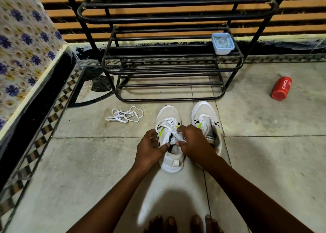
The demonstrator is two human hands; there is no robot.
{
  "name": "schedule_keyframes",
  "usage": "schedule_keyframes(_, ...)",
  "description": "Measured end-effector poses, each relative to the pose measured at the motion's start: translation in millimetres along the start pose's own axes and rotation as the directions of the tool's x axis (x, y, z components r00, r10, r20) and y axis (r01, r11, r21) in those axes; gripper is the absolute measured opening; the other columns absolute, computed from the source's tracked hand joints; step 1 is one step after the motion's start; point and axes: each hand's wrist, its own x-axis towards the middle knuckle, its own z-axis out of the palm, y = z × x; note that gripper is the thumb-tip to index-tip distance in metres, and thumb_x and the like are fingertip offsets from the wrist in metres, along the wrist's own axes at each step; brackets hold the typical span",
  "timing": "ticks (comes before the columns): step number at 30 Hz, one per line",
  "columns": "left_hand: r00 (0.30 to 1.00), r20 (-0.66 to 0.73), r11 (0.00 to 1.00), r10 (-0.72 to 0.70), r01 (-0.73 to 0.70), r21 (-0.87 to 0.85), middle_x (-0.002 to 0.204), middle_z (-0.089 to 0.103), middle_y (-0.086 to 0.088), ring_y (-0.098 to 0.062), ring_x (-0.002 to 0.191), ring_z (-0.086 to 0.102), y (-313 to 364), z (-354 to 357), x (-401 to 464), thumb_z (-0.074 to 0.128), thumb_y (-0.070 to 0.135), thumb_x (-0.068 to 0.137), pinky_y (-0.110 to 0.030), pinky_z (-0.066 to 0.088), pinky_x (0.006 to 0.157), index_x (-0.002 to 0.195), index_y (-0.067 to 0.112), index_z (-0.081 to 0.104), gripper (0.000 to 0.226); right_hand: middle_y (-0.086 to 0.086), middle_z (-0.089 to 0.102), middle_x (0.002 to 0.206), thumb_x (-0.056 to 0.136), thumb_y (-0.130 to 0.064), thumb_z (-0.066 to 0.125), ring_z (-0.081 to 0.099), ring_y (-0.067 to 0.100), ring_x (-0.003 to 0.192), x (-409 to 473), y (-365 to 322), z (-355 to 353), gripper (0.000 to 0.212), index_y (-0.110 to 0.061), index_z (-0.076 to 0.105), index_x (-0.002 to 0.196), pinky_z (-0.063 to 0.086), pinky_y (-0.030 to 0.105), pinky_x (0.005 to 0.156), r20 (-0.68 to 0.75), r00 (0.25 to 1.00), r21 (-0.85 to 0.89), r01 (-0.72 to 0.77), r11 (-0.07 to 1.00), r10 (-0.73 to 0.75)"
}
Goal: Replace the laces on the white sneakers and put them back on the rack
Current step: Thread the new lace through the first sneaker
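Observation:
Two white sneakers with green accents stand side by side on the floor, toes toward the black metal rack [169,60]. The left sneaker [168,116] carries a white lace [167,125] threaded across its eyelets. My left hand [150,148] grips that shoe's left side near the collar, thumb pinching at the tongue. My right hand [192,143] pinches the lace ends over the shoe's opening. The right sneaker [202,114] stands untouched, partly hidden behind my right hand. A loose white lace [125,115] lies tangled on the floor to the left.
A pale blue lidded plastic box [222,43] sits on the right end of a rack shelf. A red can [281,88] lies on the floor at right. A floral-covered bench [24,47] runs along the left. My toes [183,224] show at the bottom edge.

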Motion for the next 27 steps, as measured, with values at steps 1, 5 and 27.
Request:
schedule_keyframes(1,1.0,0.014,1.0,-0.006,0.006,-0.005,0.108,0.066,0.02,-0.006,0.104,0.066,-1.4,-1.3,1.3,0.093,0.022,0.075,-0.033,0.057,0.092,0.121,0.028,0.06,0.058,0.018,0.062,0.118,0.081,-0.017,0.08,0.059,0.034,0.11,1.4,-0.4,0.0,0.049,-0.01,0.065,0.126,0.043,0.032,0.091,0.003,1.0,-0.01,0.004,1.0,-0.004)
schedule_keyframes(5,0.999,0.034,1.0,-0.016,0.017,-0.008,0.109,0.07,0.01,-0.01,0.1,0.069,-4.3,-11.3,5.4,0.091,0.032,0.077,-0.023,0.057,0.085,0.121,0.027,0.062,0.053,0.01,0.069,0.118,0.075,-0.034,0.087,0.063,0.028,0.112,8.2,1.3,-12.7,0.054,-0.013,0.068,0.121,0.048,0.033,0.097,0.021,1.0,0.012,-0.003,1.0,0.003)
schedule_keyframes(27,0.977,0.172,0.592,0.125,-0.213,0.777,0.107,0.058,-0.016,-0.037,0.113,0.05,-33.8,-47.2,160.2,0.057,0.015,0.086,-0.043,0.046,0.092,0.096,0.01,0.07,0.017,0.005,0.066,0.09,0.092,-0.015,0.066,0.061,0.022,0.09,110.3,-35.3,6.9,0.012,-0.007,0.074,0.098,0.032,0.022,0.074,0.259,0.916,-0.118,0.346,0.931,-0.308)
